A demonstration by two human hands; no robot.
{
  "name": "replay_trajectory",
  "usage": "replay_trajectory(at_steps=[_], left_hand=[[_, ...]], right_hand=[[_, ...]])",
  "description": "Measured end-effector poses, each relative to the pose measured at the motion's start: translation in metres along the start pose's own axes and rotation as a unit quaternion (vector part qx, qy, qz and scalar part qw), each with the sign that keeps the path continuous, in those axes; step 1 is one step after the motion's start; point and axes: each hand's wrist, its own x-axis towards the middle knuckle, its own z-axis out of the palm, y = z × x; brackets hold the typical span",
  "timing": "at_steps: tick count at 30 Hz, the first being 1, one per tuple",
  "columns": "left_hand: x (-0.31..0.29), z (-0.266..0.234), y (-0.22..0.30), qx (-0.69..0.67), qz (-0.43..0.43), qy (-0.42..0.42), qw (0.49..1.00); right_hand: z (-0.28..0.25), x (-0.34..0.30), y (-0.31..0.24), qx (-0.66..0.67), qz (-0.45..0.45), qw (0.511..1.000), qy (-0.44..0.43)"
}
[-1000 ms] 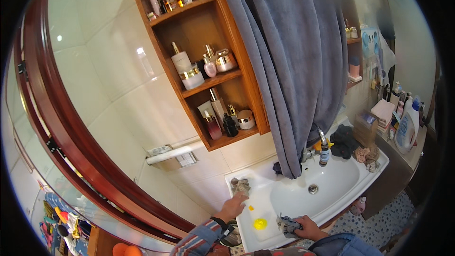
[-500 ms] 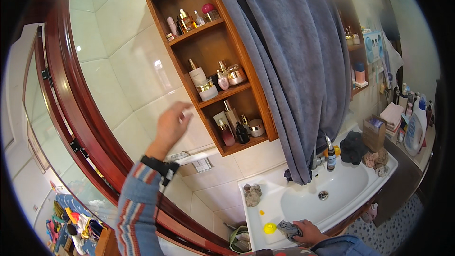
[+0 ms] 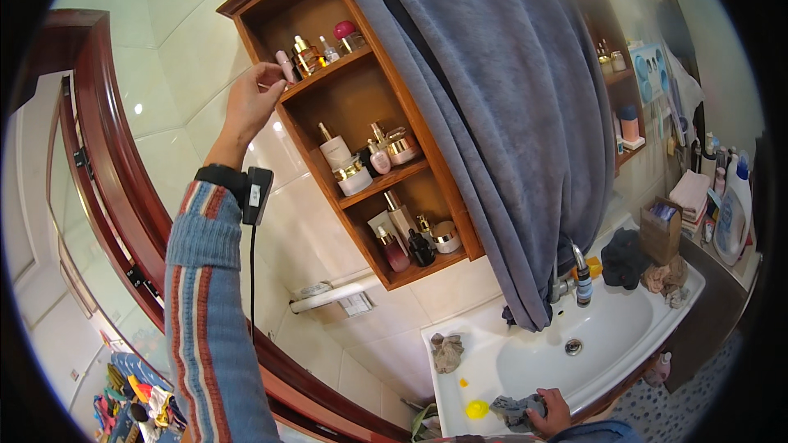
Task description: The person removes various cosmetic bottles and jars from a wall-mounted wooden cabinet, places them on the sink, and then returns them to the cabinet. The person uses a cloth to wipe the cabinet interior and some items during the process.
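My left hand [image 3: 256,102] is raised at the front left corner of the top shelf of a brown wooden cabinet [image 3: 396,70]. Its fingers are curled and nearly meet the thumb beside a pink tube [image 3: 285,66]; whatever is between them is too small to make out. Gold-capped dropper bottles [image 3: 305,56] and a jar with a magenta lid [image 3: 345,31] stand along the same shelf. Low on the white sink [image 3: 525,361], my right hand [image 3: 552,415] grips a crumpled grey cloth [image 3: 515,413] beside a yellow round object [image 3: 476,408].
The lower shelves hold several cosmetics, among them a white jar [image 3: 354,180] and a dark bottle [image 3: 421,249]. A grey curtain [image 3: 501,115] hangs right of the cabinet, down to the faucet [image 3: 581,271]. Balled brown cloth [image 3: 447,353] lies on the sink's left rim.
My left hand has risen from beside the lower shelves to the top shelf. My right hand stays low with the grey cloth. The view has shifted slightly.
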Motion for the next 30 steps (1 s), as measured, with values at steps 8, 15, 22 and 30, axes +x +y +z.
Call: replay_trajectory(at_steps=[8,15,22,30], left_hand=[[0.068,0.037,-0.004,0.085,-0.015,0.050,0.995],[0.095,0.065,0.000,0.168,-0.097,0.050,0.980],[0.105,0.068,0.012,0.198,-0.149,0.044,0.968],[0.109,0.070,0.003,0.122,-0.182,0.028,0.975]], right_hand=[[0.007,0.004,0.006,-0.023,0.028,0.999,0.019],[0.005,0.005,0.007,-0.019,0.038,0.999,0.010],[0.010,0.004,0.017,-0.025,0.052,0.998,-0.008],[0.010,0.002,0.018,-0.035,0.029,0.999,-0.021]])
